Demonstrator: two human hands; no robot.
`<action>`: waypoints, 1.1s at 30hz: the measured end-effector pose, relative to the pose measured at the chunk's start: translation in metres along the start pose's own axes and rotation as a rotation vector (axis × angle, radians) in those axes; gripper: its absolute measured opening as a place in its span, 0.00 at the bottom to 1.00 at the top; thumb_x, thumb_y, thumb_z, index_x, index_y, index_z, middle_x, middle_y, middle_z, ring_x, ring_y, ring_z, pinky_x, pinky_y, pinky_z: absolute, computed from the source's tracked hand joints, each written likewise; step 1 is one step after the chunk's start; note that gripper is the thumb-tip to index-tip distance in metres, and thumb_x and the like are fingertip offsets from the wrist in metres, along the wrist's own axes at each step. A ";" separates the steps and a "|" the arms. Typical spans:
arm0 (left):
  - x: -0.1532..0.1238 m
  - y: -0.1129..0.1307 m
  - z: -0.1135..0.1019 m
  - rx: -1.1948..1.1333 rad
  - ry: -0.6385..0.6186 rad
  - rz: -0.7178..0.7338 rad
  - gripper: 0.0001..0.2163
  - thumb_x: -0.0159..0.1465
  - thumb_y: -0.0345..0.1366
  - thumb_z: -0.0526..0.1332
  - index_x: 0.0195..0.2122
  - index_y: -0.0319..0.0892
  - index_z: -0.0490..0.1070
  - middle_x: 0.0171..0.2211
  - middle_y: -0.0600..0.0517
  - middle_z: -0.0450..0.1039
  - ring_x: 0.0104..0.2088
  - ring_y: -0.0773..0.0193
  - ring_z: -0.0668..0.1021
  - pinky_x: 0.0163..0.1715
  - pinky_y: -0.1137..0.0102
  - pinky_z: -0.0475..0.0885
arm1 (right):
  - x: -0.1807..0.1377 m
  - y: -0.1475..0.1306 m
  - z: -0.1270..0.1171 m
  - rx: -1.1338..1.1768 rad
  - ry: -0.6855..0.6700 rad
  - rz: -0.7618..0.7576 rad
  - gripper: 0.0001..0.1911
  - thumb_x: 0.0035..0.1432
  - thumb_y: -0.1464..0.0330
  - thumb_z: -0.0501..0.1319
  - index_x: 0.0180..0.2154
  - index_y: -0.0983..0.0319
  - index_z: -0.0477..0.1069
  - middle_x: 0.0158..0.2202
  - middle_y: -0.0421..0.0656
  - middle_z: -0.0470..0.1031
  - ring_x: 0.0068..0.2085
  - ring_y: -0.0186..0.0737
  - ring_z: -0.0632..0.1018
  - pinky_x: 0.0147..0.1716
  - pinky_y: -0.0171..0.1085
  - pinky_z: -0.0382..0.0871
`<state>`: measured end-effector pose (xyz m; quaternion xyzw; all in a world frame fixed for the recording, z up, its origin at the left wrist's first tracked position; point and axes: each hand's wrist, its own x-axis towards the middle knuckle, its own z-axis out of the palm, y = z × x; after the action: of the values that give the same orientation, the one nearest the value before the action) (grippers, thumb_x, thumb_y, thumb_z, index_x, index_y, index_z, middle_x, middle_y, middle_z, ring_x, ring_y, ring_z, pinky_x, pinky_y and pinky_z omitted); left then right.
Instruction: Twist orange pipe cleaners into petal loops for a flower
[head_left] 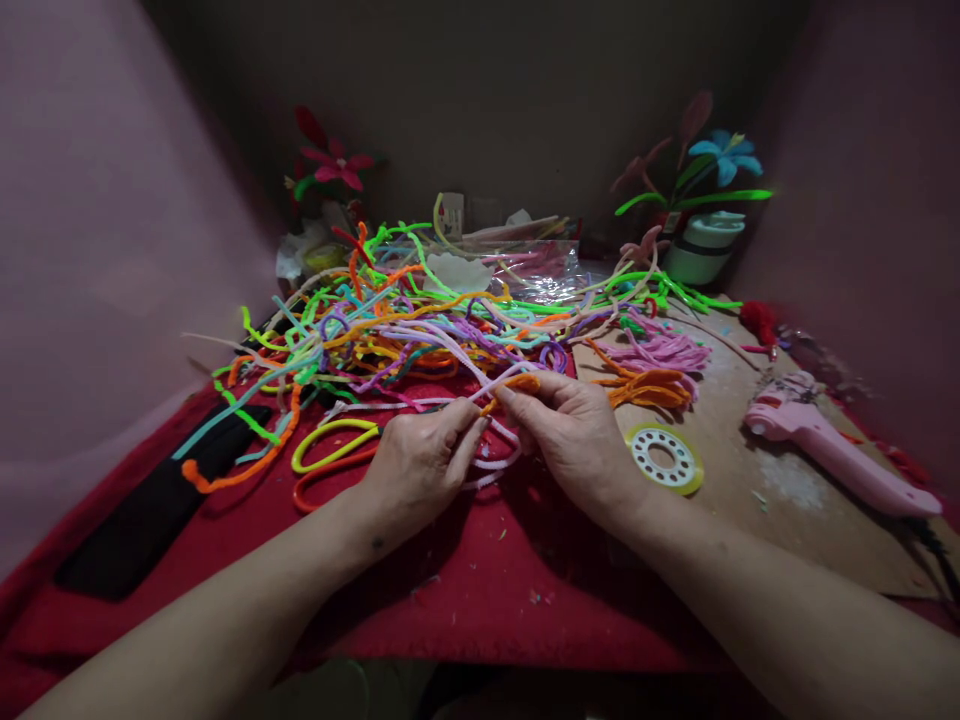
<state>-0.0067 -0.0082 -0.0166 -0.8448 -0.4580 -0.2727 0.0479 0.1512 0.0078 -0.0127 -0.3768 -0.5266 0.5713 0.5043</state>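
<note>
My left hand (pixel 424 460) and my right hand (pixel 574 435) meet over the red cloth (pixel 480 590), fingertips nearly touching. Both pinch an orange pipe cleaner (pixel 517 383), bent into a small loop at my right fingertips. Pale pink and white pipe cleaners (pixel 495 450) run under and between the two hands. Just beyond lies a big tangled pile of pipe cleaners (pixel 405 325) in green, orange, purple, pink and blue.
A brown board (pixel 795 500) on the right carries a pink glue gun (pixel 825 440), a yellow-green tape roll (pixel 664 458), and orange and pink bundles (pixel 652 370). A black flat object (pixel 150 510) lies left. Pipe-cleaner flowers in pots (pixel 705 210) stand behind, with clear plastic bags.
</note>
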 end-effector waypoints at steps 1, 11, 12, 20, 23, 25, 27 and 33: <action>0.001 0.001 -0.001 -0.026 -0.007 -0.011 0.09 0.63 0.32 0.51 0.28 0.39 0.68 0.19 0.56 0.68 0.17 0.73 0.68 0.20 0.78 0.60 | 0.000 0.000 -0.001 -0.007 -0.012 -0.005 0.07 0.52 0.66 0.60 0.27 0.63 0.72 0.24 0.37 0.68 0.24 0.29 0.65 0.23 0.30 0.59; 0.010 0.005 -0.009 -0.338 -0.218 -0.227 0.11 0.62 0.33 0.53 0.23 0.39 0.67 0.18 0.58 0.63 0.20 0.73 0.65 0.23 0.78 0.59 | 0.002 0.001 -0.001 0.008 -0.029 -0.013 0.09 0.54 0.63 0.59 0.27 0.63 0.70 0.21 0.35 0.64 0.21 0.28 0.62 0.22 0.31 0.57; 0.011 0.005 -0.010 -0.363 -0.232 -0.251 0.11 0.61 0.33 0.53 0.23 0.39 0.67 0.18 0.58 0.62 0.20 0.73 0.65 0.22 0.77 0.59 | 0.002 0.000 -0.001 0.022 -0.022 -0.027 0.09 0.54 0.64 0.59 0.28 0.62 0.70 0.22 0.35 0.64 0.21 0.27 0.62 0.21 0.31 0.57; 0.016 0.011 -0.015 -0.745 -0.376 -0.642 0.11 0.60 0.39 0.55 0.23 0.39 0.64 0.13 0.60 0.58 0.13 0.75 0.59 0.11 0.79 0.53 | 0.004 0.001 -0.004 -0.015 0.025 -0.042 0.09 0.55 0.65 0.58 0.26 0.63 0.70 0.19 0.35 0.63 0.20 0.27 0.62 0.20 0.30 0.58; 0.017 0.009 -0.015 -0.857 -0.365 -0.743 0.09 0.58 0.40 0.57 0.29 0.39 0.66 0.15 0.60 0.61 0.13 0.74 0.62 0.11 0.80 0.57 | 0.005 0.000 -0.004 0.001 0.052 -0.039 0.09 0.55 0.65 0.57 0.30 0.63 0.72 0.19 0.35 0.63 0.20 0.27 0.62 0.20 0.30 0.57; 0.017 0.007 -0.014 -0.910 -0.359 -0.759 0.08 0.58 0.40 0.58 0.30 0.39 0.66 0.16 0.59 0.63 0.13 0.74 0.64 0.11 0.80 0.59 | 0.006 -0.001 -0.004 0.017 0.060 -0.028 0.08 0.55 0.65 0.58 0.32 0.63 0.72 0.20 0.35 0.64 0.20 0.27 0.62 0.20 0.30 0.57; 0.017 0.005 -0.015 -0.931 -0.358 -0.767 0.09 0.58 0.40 0.58 0.29 0.38 0.66 0.16 0.59 0.63 0.12 0.75 0.63 0.11 0.80 0.58 | 0.007 0.000 -0.003 0.036 0.054 -0.011 0.07 0.53 0.67 0.58 0.34 0.63 0.71 0.20 0.34 0.64 0.20 0.28 0.62 0.21 0.31 0.57; 0.021 0.008 -0.018 -0.966 -0.280 -0.780 0.10 0.57 0.40 0.60 0.29 0.37 0.67 0.17 0.59 0.63 0.13 0.77 0.61 0.11 0.80 0.55 | 0.009 0.012 -0.001 -0.067 -0.032 0.043 0.06 0.51 0.69 0.57 0.30 0.64 0.71 0.18 0.34 0.63 0.19 0.28 0.61 0.20 0.30 0.57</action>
<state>0.0010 -0.0029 0.0104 -0.5697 -0.5594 -0.3329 -0.5017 0.1478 0.0173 -0.0241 -0.3955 -0.5451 0.5700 0.4707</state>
